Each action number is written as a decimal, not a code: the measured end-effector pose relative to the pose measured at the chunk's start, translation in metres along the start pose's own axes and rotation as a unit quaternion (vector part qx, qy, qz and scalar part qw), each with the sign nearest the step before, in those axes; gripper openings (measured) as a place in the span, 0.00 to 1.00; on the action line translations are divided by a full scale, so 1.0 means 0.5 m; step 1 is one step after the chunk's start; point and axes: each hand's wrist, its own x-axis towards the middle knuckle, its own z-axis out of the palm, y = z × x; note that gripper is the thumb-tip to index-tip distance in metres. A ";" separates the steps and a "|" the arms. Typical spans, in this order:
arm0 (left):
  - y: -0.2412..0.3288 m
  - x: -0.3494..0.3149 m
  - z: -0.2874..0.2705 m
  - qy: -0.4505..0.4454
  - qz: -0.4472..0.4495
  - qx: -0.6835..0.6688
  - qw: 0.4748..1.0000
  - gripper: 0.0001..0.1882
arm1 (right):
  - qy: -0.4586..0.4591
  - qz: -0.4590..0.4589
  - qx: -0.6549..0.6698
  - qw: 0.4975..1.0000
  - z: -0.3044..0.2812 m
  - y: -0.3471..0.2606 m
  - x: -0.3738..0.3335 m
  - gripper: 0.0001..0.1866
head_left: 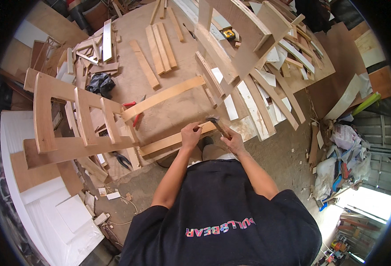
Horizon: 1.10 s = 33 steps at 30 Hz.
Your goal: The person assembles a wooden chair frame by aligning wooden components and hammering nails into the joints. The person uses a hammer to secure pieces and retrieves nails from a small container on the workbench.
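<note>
My right hand [234, 141] is wrapped round the handle of a hammer [222, 128], whose dark metal head points up and to the left. Close beside it, my left hand [190, 134] is closed in a pinch at the near wooden rail [160, 145]; what the fingertips hold is too small to make out. A second rail [162, 98] runs parallel, farther off. Both rails lie between a slatted wooden side frame [82, 117] on the left and a taller plywood frame [233, 40] on the right.
Red-handled pliers [136, 119] and dark pliers [122, 159] lie near the left frame. On the worktable [129, 26] are loose wooden strips [159, 48], a black plastic bag [100, 84] and a yellow tape measure [228, 34]. Scrap boards [284, 95] crowd the right; white wrapped panels [58, 208] stand lower left.
</note>
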 end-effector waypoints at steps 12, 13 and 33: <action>0.002 0.052 0.083 -0.036 0.019 0.029 0.999 0.08 | 0.059 0.032 -0.021 0.998 -0.084 0.047 0.013 0.20; 0.003 0.047 0.089 -0.035 0.040 0.021 0.998 0.08 | 0.059 0.007 -0.034 0.998 -0.085 0.055 0.008 0.20; -0.017 0.035 0.175 0.084 0.177 0.057 0.979 0.05 | 0.065 -0.023 0.016 0.998 -0.090 0.013 -0.019 0.18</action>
